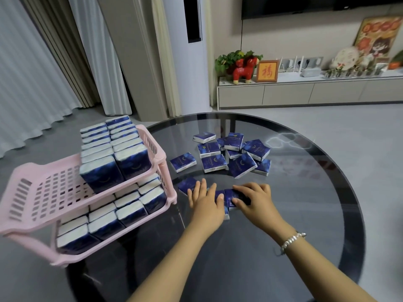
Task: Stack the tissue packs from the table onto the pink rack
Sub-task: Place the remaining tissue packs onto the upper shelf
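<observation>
The pink rack (32, 192) at nine o'clock on the round glass tabletop (305, 214) already carries most of the load: its lower tier looks full of tissue packs (130, 212), and the upper tier holds two rows standing on edge toward the far end, with the near half of that tier bare. What is left is a loose scatter of about a dozen packs (229, 155) at twelve o'clock from the hands, plus a few under the hands themselves. I judge the job well past halfway.

Both forearms reach forward from six o'clock. The left hand (205, 201) lies palm down with fingers straight and slightly spread over a pack. The right hand (253, 199), a bracelet (292, 238) at its wrist, curls fingers and thumb round a pack beside it, gathering them together
</observation>
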Demonstrator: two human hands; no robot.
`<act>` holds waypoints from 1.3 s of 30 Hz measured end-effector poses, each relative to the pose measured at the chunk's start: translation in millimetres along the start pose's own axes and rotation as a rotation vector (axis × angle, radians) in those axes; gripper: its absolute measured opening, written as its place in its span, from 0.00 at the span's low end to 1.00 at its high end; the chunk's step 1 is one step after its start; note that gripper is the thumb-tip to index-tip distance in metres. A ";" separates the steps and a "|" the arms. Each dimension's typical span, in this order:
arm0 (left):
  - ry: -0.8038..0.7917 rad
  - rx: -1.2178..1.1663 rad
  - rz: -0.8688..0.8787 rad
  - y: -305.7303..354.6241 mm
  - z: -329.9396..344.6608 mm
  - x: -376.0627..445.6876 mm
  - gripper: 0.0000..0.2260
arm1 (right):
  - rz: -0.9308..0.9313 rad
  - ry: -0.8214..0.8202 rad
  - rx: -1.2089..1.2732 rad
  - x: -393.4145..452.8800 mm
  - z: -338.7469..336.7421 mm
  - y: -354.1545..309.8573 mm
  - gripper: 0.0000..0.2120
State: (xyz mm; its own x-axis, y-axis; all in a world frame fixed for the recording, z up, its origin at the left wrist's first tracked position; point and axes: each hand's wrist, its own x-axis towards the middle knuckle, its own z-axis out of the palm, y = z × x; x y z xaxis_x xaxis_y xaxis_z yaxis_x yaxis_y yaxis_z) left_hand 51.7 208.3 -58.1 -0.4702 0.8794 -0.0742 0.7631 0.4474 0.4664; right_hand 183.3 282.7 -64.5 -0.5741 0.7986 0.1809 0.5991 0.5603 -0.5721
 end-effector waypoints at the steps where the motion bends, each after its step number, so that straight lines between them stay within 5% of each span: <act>1: -0.017 -0.006 0.020 0.3 0.1 -8.0 0.22 | 0.014 -0.024 0.014 -8.0 -4.0 -0.1 0.23; 13: -0.082 -0.086 0.114 -25.7 -15.9 -107.0 0.15 | 0.082 -0.206 0.106 -85.2 -20.7 -28.5 0.23; 18: -0.180 -0.175 0.018 -40.2 -19.1 -126.9 0.28 | 0.149 -0.200 0.148 -99.2 -14.9 -35.9 0.25; 23: 0.032 -0.186 0.082 -38.2 -22.1 -134.6 0.25 | 0.197 -0.063 0.276 -109.1 -15.9 -39.1 0.14; 33: 0.010 -0.898 -0.176 -45.1 -42.5 -140.5 0.09 | 0.375 0.115 0.874 -131.8 -13.7 -52.6 0.13; 39: -0.007 -1.132 -0.278 -41.6 -45.8 -143.7 0.04 | 0.311 0.084 0.968 -130.7 -7.9 -74.9 0.13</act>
State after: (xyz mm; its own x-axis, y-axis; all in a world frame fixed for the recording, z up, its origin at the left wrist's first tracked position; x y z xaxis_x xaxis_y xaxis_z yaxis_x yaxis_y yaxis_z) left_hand 67.2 55.9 -26.5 -0.5536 0.7764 -0.3011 -0.1994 0.2275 0.9531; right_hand 217.8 138.1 -38.9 -0.4062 0.9123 -0.0520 -0.0148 -0.0634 -0.9979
